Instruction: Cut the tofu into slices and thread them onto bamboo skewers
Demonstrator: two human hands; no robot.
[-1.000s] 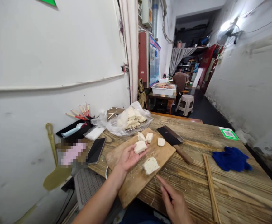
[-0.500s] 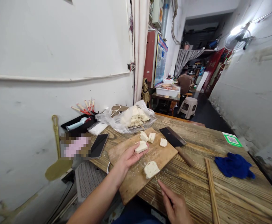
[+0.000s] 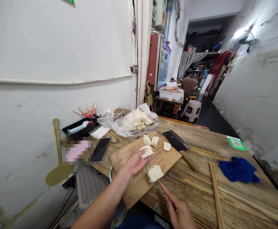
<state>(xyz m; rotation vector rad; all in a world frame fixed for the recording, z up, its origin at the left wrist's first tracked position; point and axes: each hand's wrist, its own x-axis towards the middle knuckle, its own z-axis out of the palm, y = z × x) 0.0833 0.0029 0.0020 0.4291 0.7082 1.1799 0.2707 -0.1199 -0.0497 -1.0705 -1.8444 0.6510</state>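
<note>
- Desk (image 3: 239, 194): bare wood, rough and deeply grained, matt.
- Cutting board (image 3: 139, 184): paler wood, smoother, dusted with white crumbs.
- White blocks (image 3: 154, 173) on the board: soft-looking, matt, chalky surface.
- Cleaver (image 3: 177, 141), centre of frame: dark, dull metal blade, brown wooden handle.
- Bag (image 3: 119, 124) behind the board: thin clear plastic, crinkled and shiny.
- Blue cloth (image 3: 239, 170), right side: fuzzy fabric, matt.
- Phone (image 3: 100, 149), left of the board: glossy black glass.
- Chopsticks (image 3: 215, 194): plain light wood.
</note>
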